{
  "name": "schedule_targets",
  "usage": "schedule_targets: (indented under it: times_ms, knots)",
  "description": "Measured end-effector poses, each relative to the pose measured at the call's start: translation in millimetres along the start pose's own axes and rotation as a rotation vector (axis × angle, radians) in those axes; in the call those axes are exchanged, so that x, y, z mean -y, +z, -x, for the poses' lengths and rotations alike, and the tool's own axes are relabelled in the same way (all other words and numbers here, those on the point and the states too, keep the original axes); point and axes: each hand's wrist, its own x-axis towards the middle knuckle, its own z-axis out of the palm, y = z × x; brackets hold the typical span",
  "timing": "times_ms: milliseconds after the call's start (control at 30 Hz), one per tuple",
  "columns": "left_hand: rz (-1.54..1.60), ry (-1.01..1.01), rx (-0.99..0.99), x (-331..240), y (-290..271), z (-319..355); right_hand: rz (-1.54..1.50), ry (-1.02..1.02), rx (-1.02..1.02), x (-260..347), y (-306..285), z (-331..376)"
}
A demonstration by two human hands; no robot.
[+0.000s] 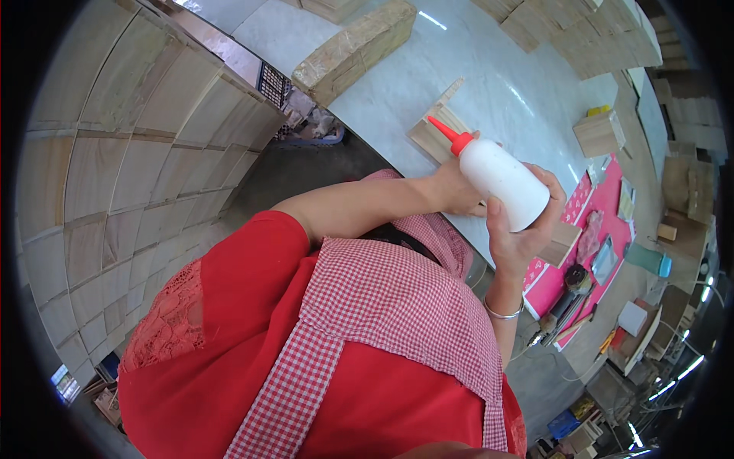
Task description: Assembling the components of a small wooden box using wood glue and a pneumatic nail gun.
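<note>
My right hand (pixel 520 237) grips a white glue bottle (pixel 505 182) with a red nozzle, tilted so the tip points up-left toward a small wooden piece (pixel 437 128) lying on the pale marble-like table (pixel 489 84). My left hand (pixel 457 190) reaches across my body and rests at the table edge behind the bottle, mostly hidden by it. What the left hand holds is hidden. A small wooden block (pixel 562 243) sits just right of my right hand.
A long wooden block (pixel 355 50) lies at the table's far left. Stacked wooden boxes (pixel 589 34) line the back. A pink mat (pixel 589 245) with tools lies to the right. Tall stacks of wooden boards (pixel 130 153) stand on my left.
</note>
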Motion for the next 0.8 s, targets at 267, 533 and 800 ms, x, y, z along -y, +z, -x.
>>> schedule_targets:
  times_ms: [267,533,800]
  knots:
    - [0.062,0.027,-0.097,1.8,7.1,0.9,0.099,-0.073,0.053,4.0,0.1,-9.1]
    - [0.286,-0.001,0.027,6.4,11.2,-10.0,0.151,-0.072,0.0,-3.8,1.1,-27.1]
    - [-0.015,0.004,0.075,-5.1,-15.4,-1.8,0.129,-0.021,-0.092,-12.6,7.2,-45.9]
